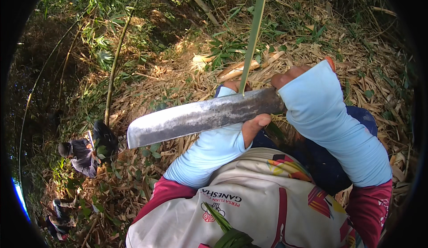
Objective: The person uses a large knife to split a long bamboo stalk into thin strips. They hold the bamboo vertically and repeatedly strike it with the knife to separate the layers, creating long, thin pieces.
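A broad steel machete (191,116) lies crosswise before me, its squared tip to the left. My right hand (292,75) is closed at its handle end; a pale blue sleeve covers most of that hand, and the handle is largely hidden. A long, narrow green strip (255,34), like split bamboo, rises from the blade's upper edge and runs out at the top. My left hand (255,127) is behind the blade, thumb showing below it and fingers curled above it beside the strip. The blade hides its grip, which appears closed round the strip's lower part.
Dry bamboo leaves (307,52) and cut bamboo pieces (238,71) litter the ground. A slim bamboo stem (117,65) stands to the left. One person (82,156) sits farther left, and another (60,219) is at the lower left. A green leafy bundle (234,238) hangs at my chest.
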A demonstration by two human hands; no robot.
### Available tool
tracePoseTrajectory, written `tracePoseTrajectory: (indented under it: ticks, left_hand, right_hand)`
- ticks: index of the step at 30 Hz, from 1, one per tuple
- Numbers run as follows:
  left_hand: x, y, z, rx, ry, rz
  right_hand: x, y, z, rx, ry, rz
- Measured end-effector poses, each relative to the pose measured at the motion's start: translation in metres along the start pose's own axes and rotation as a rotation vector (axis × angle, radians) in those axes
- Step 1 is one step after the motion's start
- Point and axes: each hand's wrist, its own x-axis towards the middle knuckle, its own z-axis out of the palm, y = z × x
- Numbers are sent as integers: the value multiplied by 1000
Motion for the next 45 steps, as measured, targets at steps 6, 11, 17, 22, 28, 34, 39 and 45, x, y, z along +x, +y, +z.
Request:
tracePoseTrajectory:
  ticks: [6,11,17,22,28,34,39,45]
  left_hand:
    - [-1,-15,5,-7,2,-32]
    - [5,-21,11,-17,-2,-14]
    - [10,4,3,22,-27,43]
    - [6,6,7,-224,-73,69]
    - [9,20,8,-130,57,45]
    - [15,26,-8,-54,-112,-62]
    - [14,10,2,-272,-31,152]
    - [15,-17,14,66,38,247]
  right_hand:
    - [0,2,1,-57,-38,26]
    - [4,1,5,-131,-93,54]
    - [0,10,18,127,92,50]
    - [6,22,16,150,50,59]
    - [2,40,40,233,15,118]
    - [6,35,39,133,68,-28]
    - [-4,42,54,182,122,-51]
    - [1,26,29,8,154,-43]
